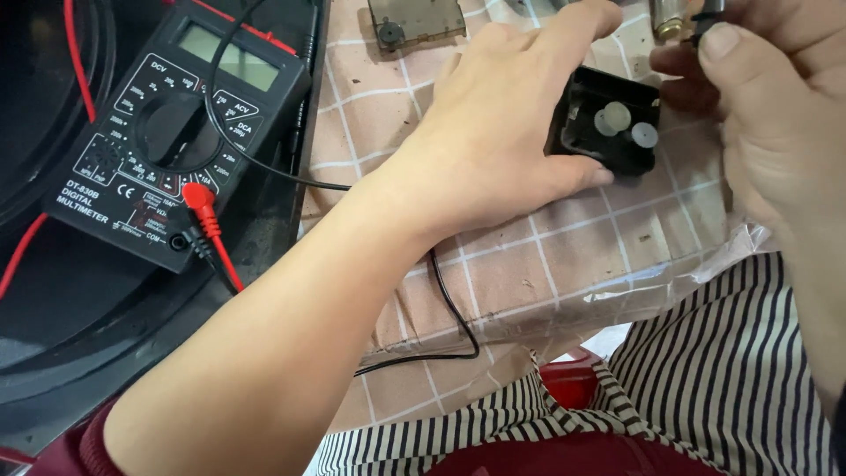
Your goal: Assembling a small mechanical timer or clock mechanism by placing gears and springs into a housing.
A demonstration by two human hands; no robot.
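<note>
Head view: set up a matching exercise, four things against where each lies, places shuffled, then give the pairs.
1. multimeter
2. black square housing
3. small circuit board
4. left hand

A. top edge, on the checked cloth
B. far left, on the dark surface
C. gripping the housing's left side
D. between the two hands, open side up, two pale discs inside

Pairs: 1-B, 2-D, 3-A, 4-C

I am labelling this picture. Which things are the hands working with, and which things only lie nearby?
In hand:
- left hand steadies black plastic housing
- right hand pinches small black part

Lying about:
- black multimeter with leads
- brown circuit board
- checked cloth
</note>
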